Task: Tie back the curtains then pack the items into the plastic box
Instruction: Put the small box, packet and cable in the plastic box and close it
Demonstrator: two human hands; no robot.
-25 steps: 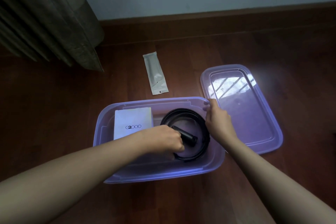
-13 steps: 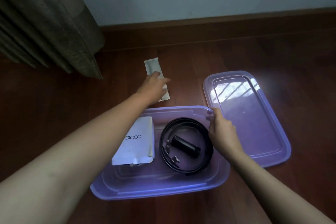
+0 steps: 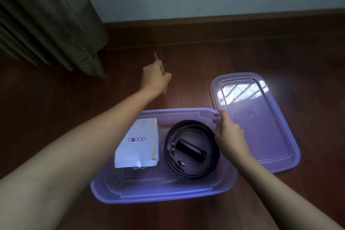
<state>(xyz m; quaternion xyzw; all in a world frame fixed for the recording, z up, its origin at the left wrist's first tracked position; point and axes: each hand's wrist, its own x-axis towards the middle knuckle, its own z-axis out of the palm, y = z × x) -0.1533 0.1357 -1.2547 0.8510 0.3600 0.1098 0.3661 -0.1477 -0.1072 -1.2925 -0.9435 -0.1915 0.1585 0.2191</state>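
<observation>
On a dark wooden floor [image 3: 242,58] by a pale wall, a person's left hand [image 3: 156,77] is curling its fingers round what looks to be a slim pale packet [image 3: 155,56]. Only a thin sliver is showing above the knuckles, just beyond the far wall of the box. The right hand [image 3: 230,136] is hooking its fingertips over the far right corner of a translucent purple plastic box [image 3: 149,197], apparently steadying it.

Inside the box, a flat white pouch printed G2000 [image 3: 138,144] is lying on the left, and a coiled black belt [image 3: 188,123] is ringing a short black cylinder [image 3: 190,148] on the right. The matching purple rectangular lid [image 3: 261,127] is resting flat on the floor just to the right, and a heavy brown pleated curtain [image 3: 46,15] is hanging at upper left; whether it is tied back cannot be told.

Packing appears nearly done. To finish the step well, the packet is best carried back low over the near rim and laid flat in the bare strip in front of the pouch. The right hand should be holding the light box firm so that it is not sliding.
</observation>
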